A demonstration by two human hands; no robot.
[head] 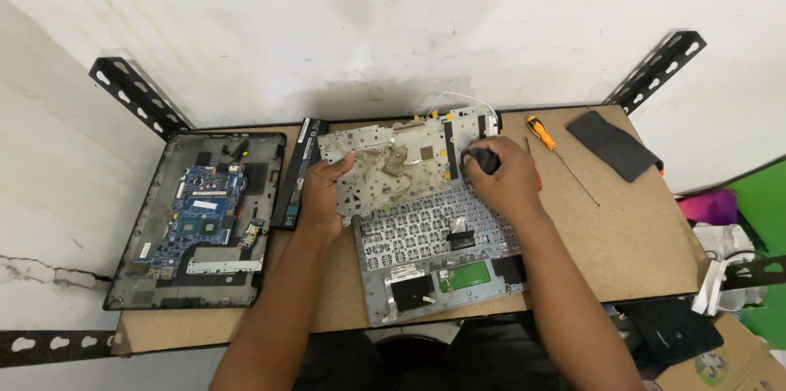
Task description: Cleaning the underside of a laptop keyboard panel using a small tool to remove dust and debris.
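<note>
Where the bench [622, 235] meets the white wall, a laptop palmrest [442, 264] lies face down near the front edge; all places below are given from it.

Metal plate [393, 163]: stained, perforated, tilted up off the far half of the palmrest, covering its upper keyboard area.

Left hand [326, 190]: at the plate's left edge, fingers closed round that edge, holding the plate raised.

Right hand [506, 178]: over the palmrest's far right corner, fingers curled shut on a small black tool [486, 162] whose kind I cannot tell, pressed against the plate's right end.

Keyboard underside [426, 231]: exposed below the plate, with a black ribbon connector at centre.

Green board [464, 276]: small, set in the palmrest's near part, flanked by black patches.

Battery [296, 174]: long, black, just left of the palmrest, beside the left hand.

Base [201, 219]: dark laptop shell with blue motherboard, farther left, beyond the battery.

Screwdriver [557, 153]: orange handle, right of the palmrest, lying apart from the right hand.

Cloth [614, 144]: dark grey, farther right, near the bench's far corner.
</note>
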